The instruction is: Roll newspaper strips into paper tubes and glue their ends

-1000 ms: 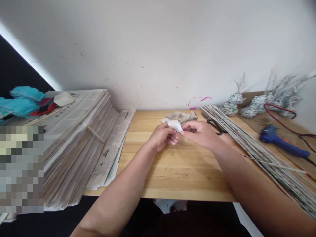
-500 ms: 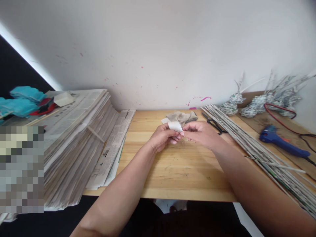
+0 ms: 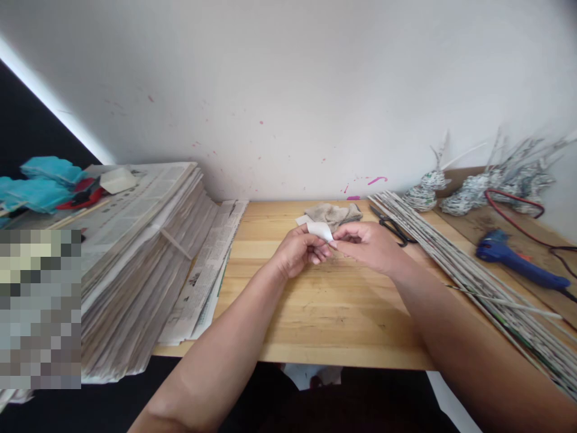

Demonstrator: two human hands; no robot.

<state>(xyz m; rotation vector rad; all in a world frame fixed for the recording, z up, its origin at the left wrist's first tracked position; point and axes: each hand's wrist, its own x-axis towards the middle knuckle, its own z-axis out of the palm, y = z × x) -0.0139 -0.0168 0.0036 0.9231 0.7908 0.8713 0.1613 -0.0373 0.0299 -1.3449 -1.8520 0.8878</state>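
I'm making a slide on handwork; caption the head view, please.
The left hand and right hand hold a white slip over a wooden table, between stacked newspapers and bundled sticks.

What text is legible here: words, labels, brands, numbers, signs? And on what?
None can be read.
Newspaper stack: printed columns, too small and blurred.
Loose newspaper sheets: print and a dark picture, too blurred.
Paper sticks: printed flecks, illegible.
White paper in the left hand and right hand: no legible print.
Blue tool: no legible label.
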